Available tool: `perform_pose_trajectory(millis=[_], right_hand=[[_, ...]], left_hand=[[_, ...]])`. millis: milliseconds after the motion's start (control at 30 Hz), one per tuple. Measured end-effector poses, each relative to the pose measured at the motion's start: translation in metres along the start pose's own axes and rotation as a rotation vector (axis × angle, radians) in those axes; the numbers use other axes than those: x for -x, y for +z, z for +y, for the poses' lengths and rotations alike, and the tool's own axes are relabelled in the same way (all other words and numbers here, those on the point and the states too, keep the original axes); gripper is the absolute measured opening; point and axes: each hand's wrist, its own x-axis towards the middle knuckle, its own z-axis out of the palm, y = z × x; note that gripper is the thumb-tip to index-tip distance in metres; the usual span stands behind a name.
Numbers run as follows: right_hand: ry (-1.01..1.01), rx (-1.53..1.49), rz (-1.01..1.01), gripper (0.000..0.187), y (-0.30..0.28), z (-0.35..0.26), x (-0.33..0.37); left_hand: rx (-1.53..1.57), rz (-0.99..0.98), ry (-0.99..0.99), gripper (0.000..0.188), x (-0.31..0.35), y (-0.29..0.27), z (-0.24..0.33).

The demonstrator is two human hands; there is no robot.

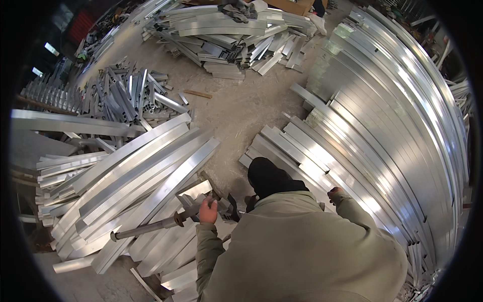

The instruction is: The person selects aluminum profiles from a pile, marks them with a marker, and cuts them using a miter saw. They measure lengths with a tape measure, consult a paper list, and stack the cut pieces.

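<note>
My left hand [208,210] is closed, fingers curled and thumb up. It is right beside the end of a metal rod [148,229] with round collars, which slants over silvery metal profiles [141,186]. Whether the hand grips the rod cannot be made out. Out to the right, my right hand [336,193] is curled into a fist in front of the edge of a large stack of long metal profiles [372,136]; anything inside it is hidden. Both arms wear olive sleeves, and the olive jacket [307,246] fills the lower middle. A black rounded shape [269,176] rises just beyond the jacket.
A heap of short metal offcuts [133,93] lies at the far left. Another pile of profiles [226,45] stands at the back, with dark cloth [236,11] on top. Dusty concrete floor [241,108] runs between the piles, and a wooden strip [197,93] lies on it.
</note>
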Motion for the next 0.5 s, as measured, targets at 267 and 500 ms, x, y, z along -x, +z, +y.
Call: perform_pose_trajectory(millis=[267,500], right_hand=[[-0.112,0.264,-0.186,0.036,0.004,-0.257,-0.097],[-0.419,0.100,0.017,0.045,-0.010,-0.569,-0.273]], left_hand=[[0.130,-0.140,0.132,0.044,-0.218,0.001,-0.014],[-0.088,-0.143,0.090,0.042,-0.523,-0.023,0.047]])
